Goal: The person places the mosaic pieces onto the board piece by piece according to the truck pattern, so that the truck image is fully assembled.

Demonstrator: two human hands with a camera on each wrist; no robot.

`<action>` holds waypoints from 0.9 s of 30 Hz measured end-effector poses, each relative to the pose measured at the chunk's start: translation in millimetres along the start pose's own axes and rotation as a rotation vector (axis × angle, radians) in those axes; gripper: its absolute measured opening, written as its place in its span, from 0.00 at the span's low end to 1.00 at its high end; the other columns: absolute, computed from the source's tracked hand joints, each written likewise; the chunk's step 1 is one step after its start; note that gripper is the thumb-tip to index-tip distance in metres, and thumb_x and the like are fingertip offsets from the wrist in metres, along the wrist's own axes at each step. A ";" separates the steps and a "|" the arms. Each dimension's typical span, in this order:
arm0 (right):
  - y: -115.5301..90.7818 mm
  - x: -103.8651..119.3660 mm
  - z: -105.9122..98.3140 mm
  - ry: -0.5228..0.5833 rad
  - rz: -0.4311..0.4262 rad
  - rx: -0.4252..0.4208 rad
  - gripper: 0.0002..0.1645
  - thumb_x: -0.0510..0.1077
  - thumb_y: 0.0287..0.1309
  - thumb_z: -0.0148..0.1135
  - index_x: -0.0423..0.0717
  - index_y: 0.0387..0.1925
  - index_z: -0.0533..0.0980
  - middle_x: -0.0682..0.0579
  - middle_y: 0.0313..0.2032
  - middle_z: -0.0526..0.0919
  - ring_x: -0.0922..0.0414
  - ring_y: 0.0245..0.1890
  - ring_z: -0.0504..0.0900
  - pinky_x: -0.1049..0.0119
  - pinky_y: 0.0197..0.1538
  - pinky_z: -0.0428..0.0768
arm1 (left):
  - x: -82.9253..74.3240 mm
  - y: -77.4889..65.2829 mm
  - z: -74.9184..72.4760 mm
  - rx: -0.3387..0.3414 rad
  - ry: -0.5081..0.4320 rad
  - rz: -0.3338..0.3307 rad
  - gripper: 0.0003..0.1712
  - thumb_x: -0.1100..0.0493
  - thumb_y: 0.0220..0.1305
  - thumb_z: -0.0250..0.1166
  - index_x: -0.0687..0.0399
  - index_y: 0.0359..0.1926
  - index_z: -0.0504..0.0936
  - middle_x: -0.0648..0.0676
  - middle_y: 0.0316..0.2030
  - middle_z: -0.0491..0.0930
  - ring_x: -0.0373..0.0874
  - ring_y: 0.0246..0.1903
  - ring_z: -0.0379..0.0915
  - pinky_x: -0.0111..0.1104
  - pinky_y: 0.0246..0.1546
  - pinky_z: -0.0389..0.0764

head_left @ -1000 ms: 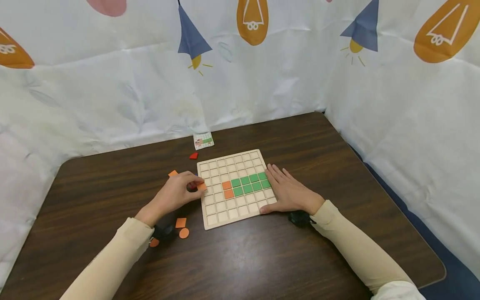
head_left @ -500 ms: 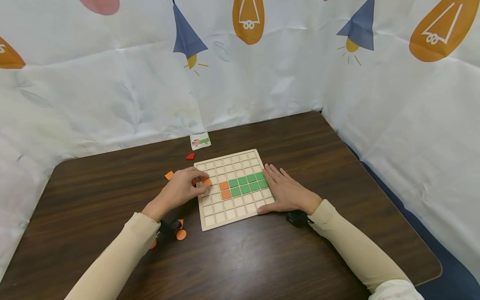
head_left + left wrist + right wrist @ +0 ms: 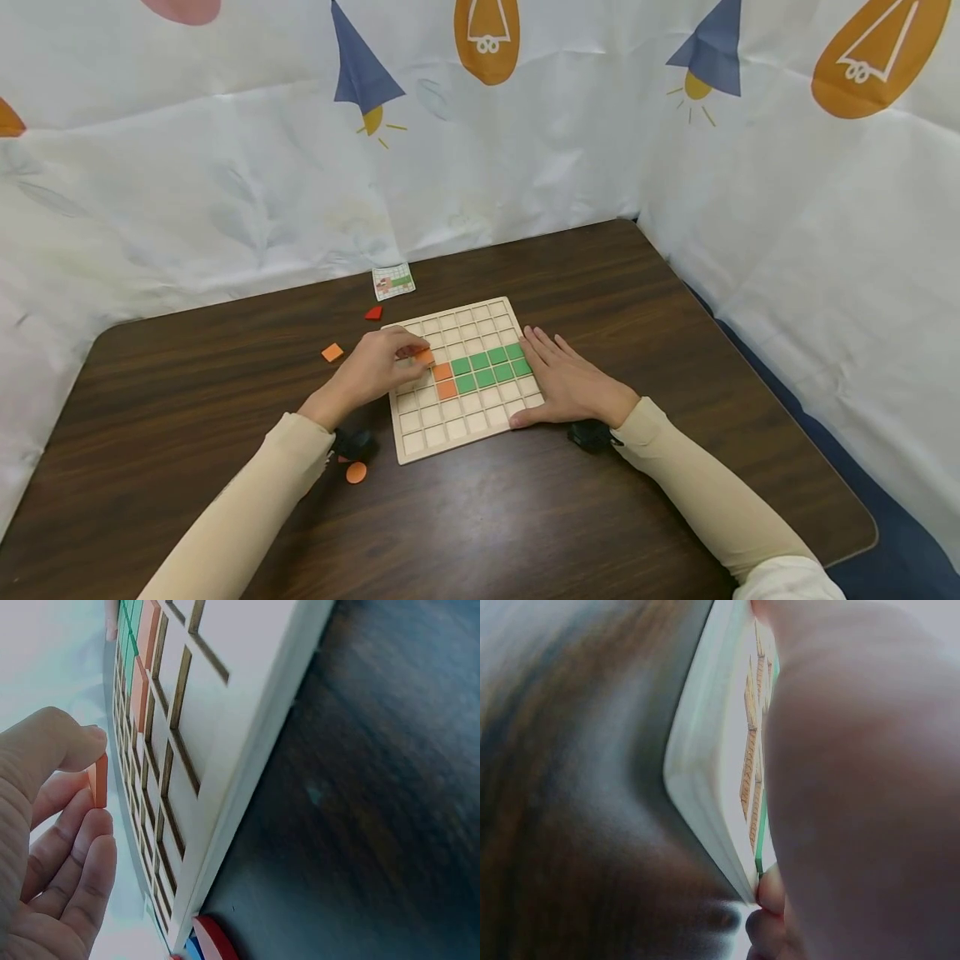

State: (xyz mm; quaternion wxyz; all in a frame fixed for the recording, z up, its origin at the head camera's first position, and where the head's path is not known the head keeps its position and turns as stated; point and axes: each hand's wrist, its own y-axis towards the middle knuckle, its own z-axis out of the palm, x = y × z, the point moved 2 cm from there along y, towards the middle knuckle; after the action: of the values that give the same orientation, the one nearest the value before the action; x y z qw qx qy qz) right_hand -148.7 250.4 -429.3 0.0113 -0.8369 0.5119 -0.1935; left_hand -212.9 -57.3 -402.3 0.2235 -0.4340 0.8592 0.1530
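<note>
My left hand (image 3: 372,365) pinches an orange tile (image 3: 98,782) between thumb and forefinger, over the left part of a pale wooden grid board (image 3: 453,432). In the head view the tile shows just left of two orange square tiles (image 3: 446,389) set in the grid, one above the other. Two rows of green square tiles (image 3: 485,377) run from these to the board's right side. My right hand (image 3: 570,387) rests along that right edge, fingers straight and thumb at the near corner. In the right wrist view the hand covers most of the board.
A small printed card (image 3: 393,281) lies beyond the board, with a red piece (image 3: 373,313) near it. Left of the board is an orange square (image 3: 332,352); an orange disc (image 3: 356,472) lies nearer. A red curved piece (image 3: 214,939) sits by the board's edge, beside something blue.
My left hand has carried the orange tile rightward from the board's left edge, in over the grid toward the placed orange tiles. My right hand stays on the board. The head view has shifted slightly.
</note>
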 end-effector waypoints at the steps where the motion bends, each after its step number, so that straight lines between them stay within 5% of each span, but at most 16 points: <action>1: 0.1 0.5 -0.2 0.002 0.000 0.001 0.78 0.86 0.51 0.59 0.42 0.83 0.39 0.41 0.84 0.37 0.46 0.85 0.38 0.43 0.85 0.45 | -0.3 1.0 0.4 0.005 -0.001 0.001 0.18 0.53 0.66 0.71 0.55 0.53 0.88 0.54 0.47 0.87 0.48 0.44 0.84 0.45 0.48 0.85; 27: 2.7 -2.6 1.2 -0.007 0.015 0.023 0.79 0.87 0.51 0.57 0.43 0.83 0.37 0.42 0.84 0.35 0.46 0.85 0.36 0.44 0.85 0.45 | 3.3 25.7 14.0 0.072 0.001 0.029 0.16 0.55 0.68 0.69 0.56 0.52 0.89 0.56 0.45 0.88 0.49 0.44 0.85 0.45 0.48 0.86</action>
State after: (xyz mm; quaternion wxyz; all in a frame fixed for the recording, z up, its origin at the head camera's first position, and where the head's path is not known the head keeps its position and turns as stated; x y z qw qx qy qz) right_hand -151.6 251.2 -431.9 0.0242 -0.8336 0.5157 -0.1964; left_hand -232.1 -38.3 -414.2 0.2364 -0.4135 0.8703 0.1253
